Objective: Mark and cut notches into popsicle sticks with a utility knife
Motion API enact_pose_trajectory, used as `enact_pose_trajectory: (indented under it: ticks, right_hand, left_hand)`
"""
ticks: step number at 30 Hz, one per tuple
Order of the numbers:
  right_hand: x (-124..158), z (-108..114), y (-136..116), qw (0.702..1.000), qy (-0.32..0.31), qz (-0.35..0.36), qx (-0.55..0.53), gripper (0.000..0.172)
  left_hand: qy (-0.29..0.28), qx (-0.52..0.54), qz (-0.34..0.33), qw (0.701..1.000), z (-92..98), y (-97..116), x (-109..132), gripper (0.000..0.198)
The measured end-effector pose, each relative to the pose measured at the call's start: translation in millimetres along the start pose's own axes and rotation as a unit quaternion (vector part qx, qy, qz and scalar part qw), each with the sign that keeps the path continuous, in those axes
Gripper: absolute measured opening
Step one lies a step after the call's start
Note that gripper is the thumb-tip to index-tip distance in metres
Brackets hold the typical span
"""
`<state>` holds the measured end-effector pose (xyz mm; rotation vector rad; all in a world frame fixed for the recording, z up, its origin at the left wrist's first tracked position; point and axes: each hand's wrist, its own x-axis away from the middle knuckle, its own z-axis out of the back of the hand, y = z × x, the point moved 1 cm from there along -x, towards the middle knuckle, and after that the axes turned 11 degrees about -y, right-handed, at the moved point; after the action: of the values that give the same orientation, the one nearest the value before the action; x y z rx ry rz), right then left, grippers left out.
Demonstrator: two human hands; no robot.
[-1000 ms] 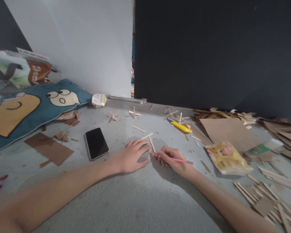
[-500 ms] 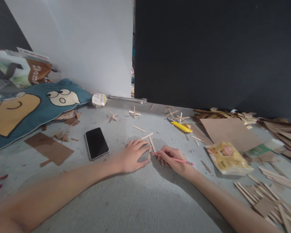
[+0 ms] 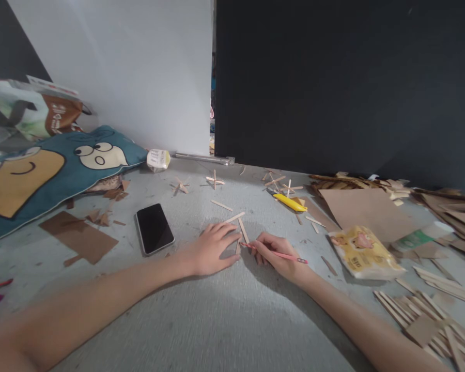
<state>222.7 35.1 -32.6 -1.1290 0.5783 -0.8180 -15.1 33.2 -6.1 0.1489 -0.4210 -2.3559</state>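
Note:
Pinched in the fingers of my right hand (image 3: pixel 275 253) is a pink pencil (image 3: pixel 284 256). Its tip meets a short wooden stick (image 3: pixel 238 248) on the grey table. My left hand (image 3: pixel 213 249) lies on the tabletop with its fingers spread, index finger and thumb at the two ends of that short stick. Just beyond, another wooden stick (image 3: pixel 243 230) slants from the right hand's fingertips toward a third stick (image 3: pixel 235 217), which is partly behind my left fingers. A loose stick (image 3: pixel 221 205) lies farther off.
A phone (image 3: pixel 155 229) lies left of my left hand. Crossed-stick pieces (image 3: pixel 215 180) and a yellow banana-shaped object (image 3: pixel 290 202) sit farther back. Rightward are a tissue pack (image 3: pixel 364 253), a glue bottle (image 3: pixel 422 236) and piled sticks (image 3: pixel 422 320). A cushion (image 3: pixel 62 170) and cardboard (image 3: pixel 81 237) lie left.
The pencil has shifted very slightly in my right hand. Both hands and the sticks are otherwise in the same places.

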Motion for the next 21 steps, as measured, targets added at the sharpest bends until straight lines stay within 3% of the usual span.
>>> enact_pose_trajectory:
  ticks: [21]
  right_hand:
    - [0.3,0.1,0.4,1.000,-0.004,-0.002,0.020,0.044]
  left_hand:
    - [0.019,-0.002,-0.010,1.000,-2.6,-1.6,-0.6,0.048]
